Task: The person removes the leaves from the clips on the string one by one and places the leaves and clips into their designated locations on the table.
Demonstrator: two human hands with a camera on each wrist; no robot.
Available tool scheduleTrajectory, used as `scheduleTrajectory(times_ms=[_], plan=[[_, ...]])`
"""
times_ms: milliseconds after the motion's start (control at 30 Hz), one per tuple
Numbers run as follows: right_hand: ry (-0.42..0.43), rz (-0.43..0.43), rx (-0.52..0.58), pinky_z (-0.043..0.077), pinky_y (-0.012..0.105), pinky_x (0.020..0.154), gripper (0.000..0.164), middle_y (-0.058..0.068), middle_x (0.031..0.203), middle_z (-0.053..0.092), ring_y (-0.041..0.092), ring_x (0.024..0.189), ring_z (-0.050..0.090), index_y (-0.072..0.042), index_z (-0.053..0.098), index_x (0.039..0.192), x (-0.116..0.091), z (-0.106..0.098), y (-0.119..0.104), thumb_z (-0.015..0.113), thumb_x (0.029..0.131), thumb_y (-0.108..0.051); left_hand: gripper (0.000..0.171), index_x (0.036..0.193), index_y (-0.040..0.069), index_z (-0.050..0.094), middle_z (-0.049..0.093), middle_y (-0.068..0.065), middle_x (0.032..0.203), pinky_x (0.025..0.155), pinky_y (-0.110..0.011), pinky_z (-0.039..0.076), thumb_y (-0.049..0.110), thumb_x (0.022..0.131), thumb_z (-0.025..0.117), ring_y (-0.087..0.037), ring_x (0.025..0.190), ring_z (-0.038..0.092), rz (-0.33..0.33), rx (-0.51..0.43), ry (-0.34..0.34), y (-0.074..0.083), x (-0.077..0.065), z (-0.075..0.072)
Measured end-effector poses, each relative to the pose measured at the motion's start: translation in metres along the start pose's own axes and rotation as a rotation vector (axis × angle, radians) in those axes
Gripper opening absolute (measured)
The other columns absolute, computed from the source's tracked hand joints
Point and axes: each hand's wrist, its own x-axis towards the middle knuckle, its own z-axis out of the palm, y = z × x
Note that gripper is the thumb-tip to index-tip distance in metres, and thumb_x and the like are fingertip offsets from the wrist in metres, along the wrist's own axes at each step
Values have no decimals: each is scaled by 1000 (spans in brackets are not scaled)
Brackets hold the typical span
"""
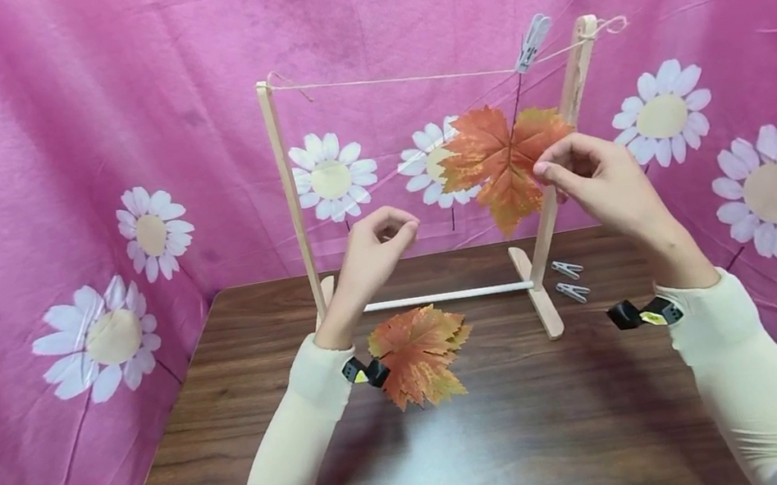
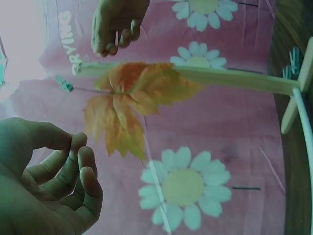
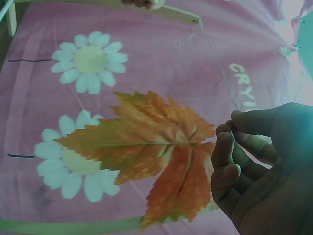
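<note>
An orange maple leaf point(image 1: 492, 157) hangs by its dark stem from a pale clothespin point(image 1: 533, 42), which clips it to the string point(image 1: 403, 79) near the right post. My right hand point(image 1: 604, 183) is beside the leaf's right edge, fingers loosely bent. In the left wrist view a gap shows between that hand point(image 2: 120, 27) and the leaf, so it holds nothing. To the left of the leaf, my left hand point(image 1: 374, 248) hovers with bent fingers, thumb near the index fingertip, and nothing visible between them.
The string runs between two wooden posts point(image 1: 291, 198) joined low down by a white rod point(image 1: 448, 296). More maple leaves point(image 1: 422, 354) lie on the brown table point(image 1: 533, 421) near my left wrist. Two clothespins point(image 1: 573, 293) lie right of the stand's foot point(image 1: 538, 296). Pink flowered cloth point(image 1: 207, 119) surrounds the table.
</note>
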Motion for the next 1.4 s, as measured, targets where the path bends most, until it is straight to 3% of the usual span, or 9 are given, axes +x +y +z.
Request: scheduleTrajectory(times_ms=[167, 400, 667, 900, 1167, 1400], plan=[[0, -36, 21, 45, 18, 58, 17, -11, 75, 70, 6, 63, 59, -1, 74, 108, 9, -1, -10, 73, 102, -16, 10, 107, 8, 76, 75, -10, 92, 67, -24, 47, 15, 103, 70, -22, 80, 64, 31, -38, -14, 15, 10, 10], [3, -40, 43, 45, 18, 56, 9, -10, 73, 67, 8, 63, 57, -12, 76, 105, 20, 1, -24, 74, 101, -20, 15, 109, 2, 75, 75, -12, 89, 68, -22, 48, 15, 103, 70, -34, 84, 68, 74, -75, -40, 32, 27, 24], [31, -58, 113, 46, 17, 53, 5, -9, 73, 70, 7, 61, 59, -12, 77, 103, 43, -3, -35, 74, 100, -15, 12, 107, 3, 75, 75, -9, 86, 70, -20, 49, 12, 102, 69, -15, 76, 67, 80, -36, -62, 47, 49, 39], [89, -57, 201, 50, 17, 51, 3, -8, 77, 73, 5, 57, 61, -13, 78, 101, 68, -19, -47, 75, 100, -13, 12, 107, 2, 75, 78, -14, 91, 69, -21, 52, 10, 102, 68, -17, 78, 70, 88, -38, -57, 61, 66, 57], [139, -45, 255, 49, 15, 49, 3, -4, 81, 69, 5, 51, 60, -11, 76, 100, 87, -39, -67, 75, 98, -9, 11, 107, 10, 74, 77, -3, 92, 77, -15, 49, 14, 102, 65, -7, 83, 66, 74, 80, -26, 81, 89, 71], [102, 29, 240, 46, 15, 45, 12, -4, 105, 65, 4, 53, 67, -14, 72, 112, 100, -54, -82, 74, 100, -14, 14, 111, 6, 71, 80, -10, 99, 70, -15, 52, 15, 106, 62, -15, 88, 76, 40, 19, -14, 94, 106, 80]])
